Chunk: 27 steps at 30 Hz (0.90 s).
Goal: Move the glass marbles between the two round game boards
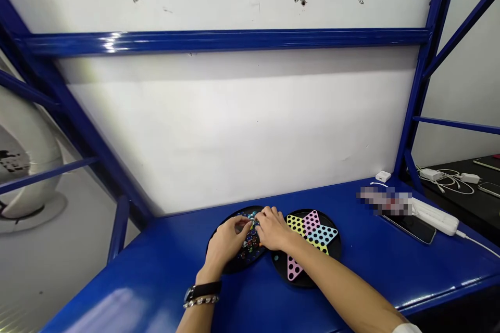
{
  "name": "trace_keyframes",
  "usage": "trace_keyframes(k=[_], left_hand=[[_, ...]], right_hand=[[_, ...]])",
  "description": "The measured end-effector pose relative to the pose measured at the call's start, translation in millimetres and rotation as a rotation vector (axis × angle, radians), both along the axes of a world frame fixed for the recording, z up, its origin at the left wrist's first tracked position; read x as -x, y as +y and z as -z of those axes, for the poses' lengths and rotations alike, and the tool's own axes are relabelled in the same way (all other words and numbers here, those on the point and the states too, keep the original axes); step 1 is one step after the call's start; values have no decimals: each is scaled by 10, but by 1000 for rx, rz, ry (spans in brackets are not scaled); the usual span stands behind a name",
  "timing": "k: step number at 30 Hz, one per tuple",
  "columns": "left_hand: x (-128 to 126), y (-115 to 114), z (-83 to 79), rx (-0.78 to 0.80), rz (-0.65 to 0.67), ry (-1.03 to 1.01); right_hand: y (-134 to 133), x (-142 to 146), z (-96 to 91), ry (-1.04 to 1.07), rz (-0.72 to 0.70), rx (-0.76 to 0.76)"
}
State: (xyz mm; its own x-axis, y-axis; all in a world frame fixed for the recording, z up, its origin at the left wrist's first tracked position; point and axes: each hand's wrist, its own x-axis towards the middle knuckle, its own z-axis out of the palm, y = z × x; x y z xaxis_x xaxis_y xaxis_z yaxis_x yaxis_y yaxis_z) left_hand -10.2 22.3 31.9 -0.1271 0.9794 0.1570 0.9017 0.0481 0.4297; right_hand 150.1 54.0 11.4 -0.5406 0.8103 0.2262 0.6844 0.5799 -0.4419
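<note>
A round black tray (pixel 235 266) lies on the blue tabletop, with several small coloured marbles (pixel 250 242) in it. My left hand (pixel 230 237) reaches over this tray, thumb and forefinger curled close together among the marbles. Whatever lies between those fingertips is too small to make out. Over the tray's right side is my right hand (pixel 271 226), its fingers bent down onto the marbles and their tips partly hidden. To the right, partly beneath my right forearm, sits a round Chinese checkers board (pixel 322 234) with a pink, yellow and light blue star full of holes.
On the tabletop's right side lie a phone (pixel 410 226), a white power strip (pixel 435 216) with its cable, a small white charger (pixel 383 176) and a blurred-out item. Blue metal frame bars (pixel 234 41) border the white wall behind.
</note>
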Motion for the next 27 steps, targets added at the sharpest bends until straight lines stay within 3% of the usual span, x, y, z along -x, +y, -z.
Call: trace_keyframes(k=[3,6,9,12,17,27], left_hand=[[-6,-1,12,-49,-3,-2],[6,24,47,-104,-3,18],[-31,55,103,-136,21,40],[-181,46,152,-180,163,66],[-508,-52,200,-118,411,110],[-713,-116,419,-73,550,177]], right_hand=[[66,-303,-86,121,29,38],[153,-822,-113,201,145,92],[182,-1392,-27,178,277,134],[149,-1771,126,49,233,221],[149,-1860,267,-31,243,216],[286,-2000,339,-40,339,205]])
